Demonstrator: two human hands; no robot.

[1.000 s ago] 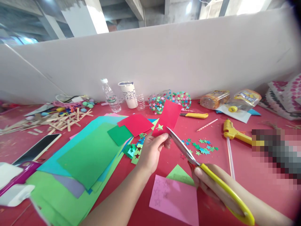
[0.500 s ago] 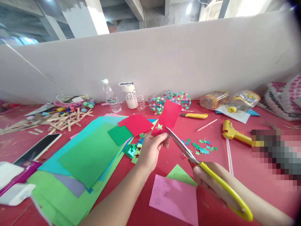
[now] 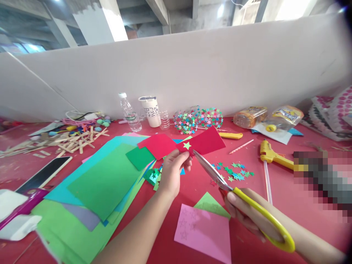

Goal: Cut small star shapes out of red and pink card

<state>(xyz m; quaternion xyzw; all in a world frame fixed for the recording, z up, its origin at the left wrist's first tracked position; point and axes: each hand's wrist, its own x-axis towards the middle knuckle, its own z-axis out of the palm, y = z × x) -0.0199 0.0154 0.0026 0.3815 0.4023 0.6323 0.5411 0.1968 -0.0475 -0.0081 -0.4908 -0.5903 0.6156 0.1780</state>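
Observation:
My left hand [image 3: 173, 169] pinches the left end of a red paper strip [image 3: 206, 142] between thumb and fingers. A light green star [image 3: 187, 146] shows on the strip near the thumb; whether it is a piece on top or a cut-out, I cannot tell. Yellow-handled scissors [image 3: 217, 176] are gripped in my right hand [image 3: 244, 209], blades together. Their tip is at the strip's lower edge, close to my left fingers. Below lie a pink sheet [image 3: 206, 231] with drawn stars and a green sheet [image 3: 210, 203]. Loose paper stars [image 3: 236, 171] are scattered right of the scissors.
Stacked coloured sheets [image 3: 104, 183] cover the left of the red table. Behind stand a water bottle [image 3: 130, 113], a white cup [image 3: 150, 112] and star-filled containers [image 3: 198, 119]. A yellow cutter [image 3: 231, 135] and a glue gun [image 3: 271, 154] lie right; a phone [image 3: 45, 174] lies left.
The red strip has swung clockwise, from upright to pointing right. My left hand has shifted slightly left and turned with it. The scissors have hardly moved.

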